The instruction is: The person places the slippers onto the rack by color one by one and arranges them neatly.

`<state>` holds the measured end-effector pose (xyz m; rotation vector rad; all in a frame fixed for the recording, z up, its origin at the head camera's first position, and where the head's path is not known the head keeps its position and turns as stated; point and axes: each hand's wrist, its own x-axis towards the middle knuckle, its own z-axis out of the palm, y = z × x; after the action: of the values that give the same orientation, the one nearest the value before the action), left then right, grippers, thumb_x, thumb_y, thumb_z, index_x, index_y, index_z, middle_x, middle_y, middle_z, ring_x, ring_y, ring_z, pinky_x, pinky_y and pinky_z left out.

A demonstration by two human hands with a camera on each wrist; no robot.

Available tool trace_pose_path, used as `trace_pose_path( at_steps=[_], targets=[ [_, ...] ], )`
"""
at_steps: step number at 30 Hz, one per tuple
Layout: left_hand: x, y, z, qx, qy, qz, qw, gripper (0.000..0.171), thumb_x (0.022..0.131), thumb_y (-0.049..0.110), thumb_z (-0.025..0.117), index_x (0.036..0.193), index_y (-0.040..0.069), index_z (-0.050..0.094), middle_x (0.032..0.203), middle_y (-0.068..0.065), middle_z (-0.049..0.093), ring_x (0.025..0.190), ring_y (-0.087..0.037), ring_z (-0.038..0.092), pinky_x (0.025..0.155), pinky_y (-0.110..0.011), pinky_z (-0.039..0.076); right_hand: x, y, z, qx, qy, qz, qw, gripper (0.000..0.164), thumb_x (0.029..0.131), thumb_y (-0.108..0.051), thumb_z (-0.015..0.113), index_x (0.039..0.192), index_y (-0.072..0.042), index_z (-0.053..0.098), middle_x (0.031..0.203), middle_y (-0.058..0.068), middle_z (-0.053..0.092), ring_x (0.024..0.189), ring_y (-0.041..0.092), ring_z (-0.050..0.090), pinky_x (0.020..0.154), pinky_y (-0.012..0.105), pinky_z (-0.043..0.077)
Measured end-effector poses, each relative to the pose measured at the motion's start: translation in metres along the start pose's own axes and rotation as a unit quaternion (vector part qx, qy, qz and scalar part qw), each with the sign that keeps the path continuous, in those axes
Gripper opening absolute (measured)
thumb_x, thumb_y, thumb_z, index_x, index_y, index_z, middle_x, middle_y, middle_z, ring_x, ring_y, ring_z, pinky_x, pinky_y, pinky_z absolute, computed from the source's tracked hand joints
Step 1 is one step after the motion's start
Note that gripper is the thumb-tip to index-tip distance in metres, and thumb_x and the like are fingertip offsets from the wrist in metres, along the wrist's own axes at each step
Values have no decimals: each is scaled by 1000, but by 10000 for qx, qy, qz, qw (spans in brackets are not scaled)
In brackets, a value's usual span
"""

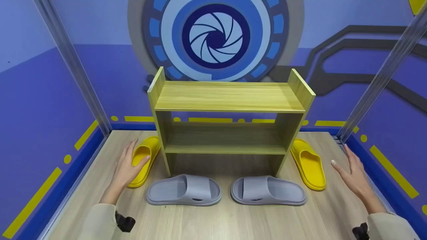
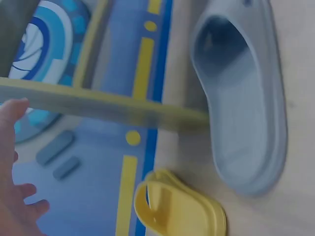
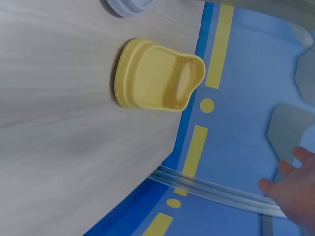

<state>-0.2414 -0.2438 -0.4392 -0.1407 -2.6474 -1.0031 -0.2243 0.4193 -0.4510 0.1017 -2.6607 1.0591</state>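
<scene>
Left yellow slipper [image 1: 151, 146]: lies right of my spread left hand [image 1: 127, 168], the nearer; long axis toward the table's far edge [image 1: 328, 134].
Right yellow slipper [image 1: 309, 165]: lies left of my spread right hand [image 1: 353, 174].

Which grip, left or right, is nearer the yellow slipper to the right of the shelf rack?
Right. In the head view, the right grip sits just right of that yellow slipper, apart from it. The left grip is across the shelf rack, by the other yellow slipper.
</scene>
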Motion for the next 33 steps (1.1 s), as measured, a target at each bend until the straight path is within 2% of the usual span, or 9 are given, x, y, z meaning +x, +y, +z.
trace_pose_path(
  at_steps=[2,5,12,15,18,20,22,29,33],
  targets=[
    [3,6,-1,-585,-16,-57,9983,72,84,40,56,140,11,20,139,-20,21,124,-38,22,96,-56,16,0,0,3,295,-36,32,9996,71,90,-32,46,142,-27,-2,142,23,0,124,48,1,84,70,3],
    [7,17,-2,-1375,-113,-170,9903,73,83,37,57,140,12,19,139,-20,22,123,-37,26,97,-51,21,-1,-1,8,724,-44,-41,9974,71,90,-28,48,142,-25,0,142,23,3,125,45,3,88,67,4],
    [16,51,-8,-2518,-332,-380,9665,72,85,22,59,141,12,14,138,-22,22,121,-39,29,94,-47,29,-4,2,25,1116,-103,-271,9933,70,88,-18,53,143,-19,9,142,21,12,123,41,14,92,62,13],
    [21,56,-5,-2648,-321,-380,9630,75,84,23,60,141,14,12,137,-22,23,120,-39,30,94,-48,28,-6,2,33,1169,-281,-239,9925,71,87,-18,55,143,-16,11,142,20,15,123,39,16,93,60,16],
    [28,53,0,-2618,-270,-274,9644,78,82,30,61,141,18,12,136,-20,25,119,-37,33,93,-46,32,-8,4,42,1243,-417,-267,9910,70,86,-16,56,142,-13,14,140,21,18,122,39,19,92,59,19],
    [30,54,1,-2615,-245,-235,9646,78,82,32,61,141,18,12,136,-19,25,119,-36,34,91,-45,34,-10,9,51,1052,-410,-194,9934,70,85,-19,57,142,-16,16,139,18,22,121,35,23,91,58,23],
    [32,56,1,-2596,-242,-217,9652,78,82,32,61,141,17,12,136,-19,25,118,-36,35,89,-43,37,-12,11,59,1060,-517,-182,9928,70,85,-19,57,142,-16,17,139,20,22,121,37,22,89,60,22],
    [40,61,1,-2637,-244,-327,9637,75,83,29,60,141,19,14,136,-18,25,118,-34,36,88,-43,38,-16,12,79,942,-1164,376,9880,77,83,-33,60,141,-13,14,140,22,19,123,41,18,91,60,20],
    [45,66,-1,-2617,-154,-307,9645,73,83,30,61,140,20,16,133,-16,30,116,-32,38,87,-41,39,-18,12,89,863,-1461,415,9846,79,81,-31,63,141,-10,17,140,20,20,124,40,19,92,59,20]
  ],
)
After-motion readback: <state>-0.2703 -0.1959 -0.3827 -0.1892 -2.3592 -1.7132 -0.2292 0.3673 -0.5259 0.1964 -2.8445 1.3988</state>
